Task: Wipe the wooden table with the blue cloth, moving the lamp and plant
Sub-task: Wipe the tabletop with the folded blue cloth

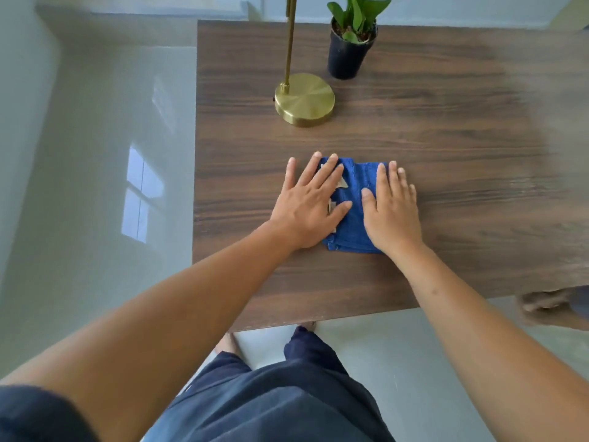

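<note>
1. Two hands lie flat on the blue cloth (352,199) in my view, near the middle of the wooden table (446,148).
2. My left hand (310,202) has its fingers straight and spread; the palm and thumb rest on the left part of the cloth, while the outer fingers reach past its edge onto the wood.
3. My right hand (393,208) is flat too, fingers straight and close together, covering the right side of the cloth, with the thumb lying on the blue fabric.
4. Neither hand curls around or pinches anything; both simply press down with open palms.
5. The cloth looks folded into a small rectangle, with a few pale patches showing beside my left fingers.
6. The lamp (304,98), gold with a round base and a thin upright stem, stands on the table beyond my left hand, well apart from the cloth.
7. The plant (350,43), green leaves in a dark pot, stands just right of the lamp stem, toward the far edge.
8. Below the near edge I see dark shorts (271,403) and a glossy grey floor (95,186).
</note>
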A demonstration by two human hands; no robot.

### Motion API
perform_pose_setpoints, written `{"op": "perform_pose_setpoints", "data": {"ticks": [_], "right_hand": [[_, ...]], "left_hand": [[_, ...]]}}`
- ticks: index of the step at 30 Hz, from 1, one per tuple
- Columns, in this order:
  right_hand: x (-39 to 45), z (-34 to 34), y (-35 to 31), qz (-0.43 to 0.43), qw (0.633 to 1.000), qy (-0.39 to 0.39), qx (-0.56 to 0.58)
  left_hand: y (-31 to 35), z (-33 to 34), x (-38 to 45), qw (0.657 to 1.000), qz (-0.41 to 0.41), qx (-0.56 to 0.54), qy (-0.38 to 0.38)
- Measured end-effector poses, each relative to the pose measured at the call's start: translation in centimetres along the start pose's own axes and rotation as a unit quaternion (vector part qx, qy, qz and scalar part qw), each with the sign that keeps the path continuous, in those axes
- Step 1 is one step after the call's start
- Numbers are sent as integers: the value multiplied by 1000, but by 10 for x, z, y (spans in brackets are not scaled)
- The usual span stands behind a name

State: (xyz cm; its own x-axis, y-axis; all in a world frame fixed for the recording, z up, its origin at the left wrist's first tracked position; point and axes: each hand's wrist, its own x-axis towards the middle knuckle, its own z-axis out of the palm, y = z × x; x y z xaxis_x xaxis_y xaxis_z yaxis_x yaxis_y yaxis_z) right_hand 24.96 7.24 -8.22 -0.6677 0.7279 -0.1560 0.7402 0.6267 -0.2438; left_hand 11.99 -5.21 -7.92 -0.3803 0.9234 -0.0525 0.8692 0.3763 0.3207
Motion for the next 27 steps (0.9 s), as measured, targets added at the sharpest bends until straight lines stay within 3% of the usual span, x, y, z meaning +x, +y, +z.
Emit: {"op": "perform_pose_setpoints", "data": {"ticks": [3,12,22,27], "right_hand": [[-14,4,-23,-12,1000,-4,-7],[-83,41,-105,-67,998,14,-1],[-94,47,-117,-74,997,20,6],[-84,31,-108,-87,990,53,94]], "left_hand": [[-28,-8,-30,1000,7,24,10],[-84,-14,-144,998,-27,-36,31],[-88,-13,-153,990,-26,-120,66],[-79,-20,-139,978,-72,-157,118]]}}
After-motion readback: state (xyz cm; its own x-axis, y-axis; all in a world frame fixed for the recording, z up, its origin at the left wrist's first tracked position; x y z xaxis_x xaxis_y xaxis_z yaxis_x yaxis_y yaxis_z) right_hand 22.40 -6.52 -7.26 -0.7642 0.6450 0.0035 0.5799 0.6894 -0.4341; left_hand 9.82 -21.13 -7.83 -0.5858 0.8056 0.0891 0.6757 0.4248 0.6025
